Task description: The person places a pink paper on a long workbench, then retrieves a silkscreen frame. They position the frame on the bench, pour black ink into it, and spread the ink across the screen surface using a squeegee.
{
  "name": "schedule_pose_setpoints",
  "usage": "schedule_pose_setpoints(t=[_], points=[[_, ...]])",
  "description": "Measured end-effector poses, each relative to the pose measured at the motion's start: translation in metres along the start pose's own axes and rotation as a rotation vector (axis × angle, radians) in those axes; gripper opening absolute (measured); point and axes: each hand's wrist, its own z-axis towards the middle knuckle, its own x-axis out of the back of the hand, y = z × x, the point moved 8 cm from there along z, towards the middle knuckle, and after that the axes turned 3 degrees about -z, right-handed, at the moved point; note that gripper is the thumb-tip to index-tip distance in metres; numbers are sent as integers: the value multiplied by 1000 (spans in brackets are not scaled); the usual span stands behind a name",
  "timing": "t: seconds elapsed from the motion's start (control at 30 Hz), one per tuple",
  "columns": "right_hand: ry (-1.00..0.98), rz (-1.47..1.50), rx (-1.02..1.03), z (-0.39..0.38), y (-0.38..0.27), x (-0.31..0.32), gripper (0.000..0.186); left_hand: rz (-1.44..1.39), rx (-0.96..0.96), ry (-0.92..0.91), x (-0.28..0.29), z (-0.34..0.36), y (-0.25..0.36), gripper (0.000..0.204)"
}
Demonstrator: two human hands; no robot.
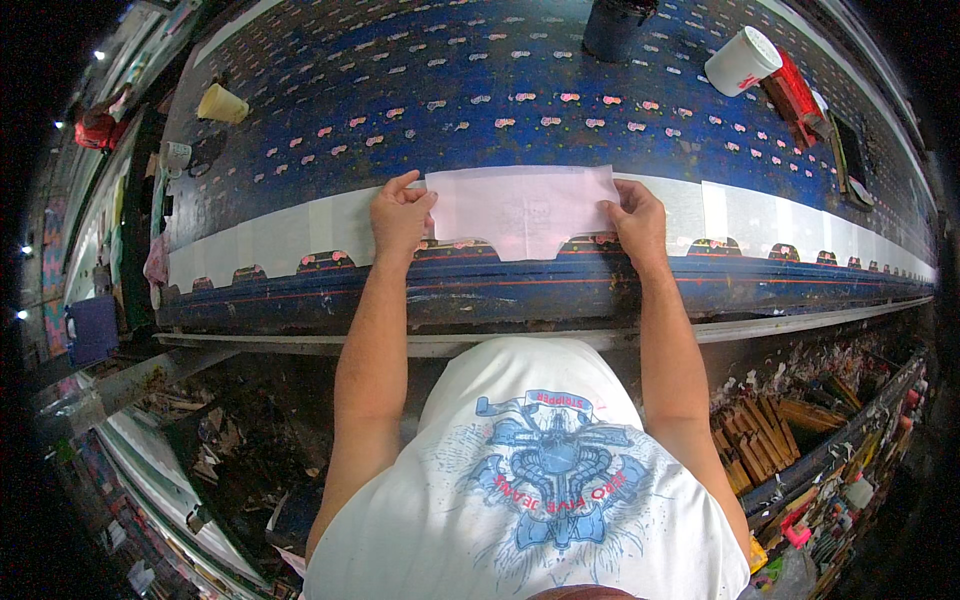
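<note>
A pale pink cloth piece (pixel 525 205) with a narrow tab at its near side is stretched between my two hands, over the near edge of a long dark blue table (pixel 330 115). My left hand (pixel 402 218) pinches its left edge between thumb and fingers. At the opposite edge, my right hand (pixel 636 218) has the cloth between thumb and bent fingers. Under and beside it runs a row of white cut pieces (pixel 280 230), laid side by side with similar tabs toward me. Whether the pink piece touches the table all along, I cannot tell.
Rows of small pink-and-white printed marks cover the table. On it stand a yellowish cup (pixel 222 104), a dark bucket (pixel 618 30), a white tub (pixel 743 62) and a long red object (pixel 795 100). Wooden pieces (pixel 762 435) and clutter lie below the table's metal rail (pixel 780 325).
</note>
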Motion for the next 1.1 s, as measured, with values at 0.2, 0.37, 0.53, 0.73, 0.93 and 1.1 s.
schedule_pose_setpoints(t=[0.2,0.37,0.53,0.73,0.93,1.1], points=[[-1,-17,2,0,-1,1,31,45,-5,5,0,3,-3,56],[-3,1,-8,1,1,0,31,42,21,3,-1,2,-3,56],[-4,-14,13,0,-2,0,30,47,-4,1,0,3,-2,56],[-1,-11,9,2,1,0,30,77,-10,2,0,4,-1,58],[9,-46,28,2,-2,1,31,68,2,3,-1,3,1,59],[20,-56,79,6,6,1,30,61,-8,13,-1,1,3,60]])
